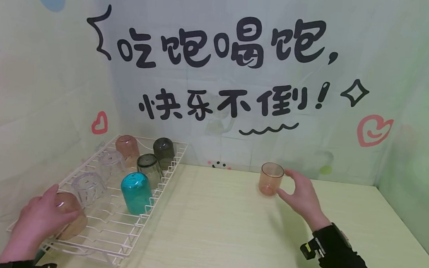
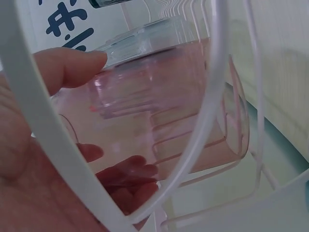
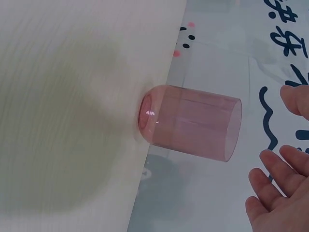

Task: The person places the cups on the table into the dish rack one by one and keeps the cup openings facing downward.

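Note:
At the near left end of the white wire rack (image 1: 133, 232), my left hand (image 1: 42, 217) grips an upside-down clear amber-pink cup (image 1: 72, 217). In the left wrist view, the thumb lies at the upper side of that cup (image 2: 183, 121) and the fingers curl beneath it, partly behind white wires. An orange-pink cup (image 1: 270, 180) stands upright on the table at the back. My right hand (image 1: 303, 198) is just right of it, thumb and fingers spread; in the right wrist view a gap shows between the fingers (image 3: 270, 166) and the cup (image 3: 193, 121).
Several other cups stand upside down in the rack: a teal one (image 1: 136, 193), two clear ones (image 1: 89, 187), two dark grey ones (image 1: 164, 151) and a reddish one (image 1: 126, 148). A printed cloth backdrop (image 1: 222, 80) borders the pale wooden table (image 1: 211, 229).

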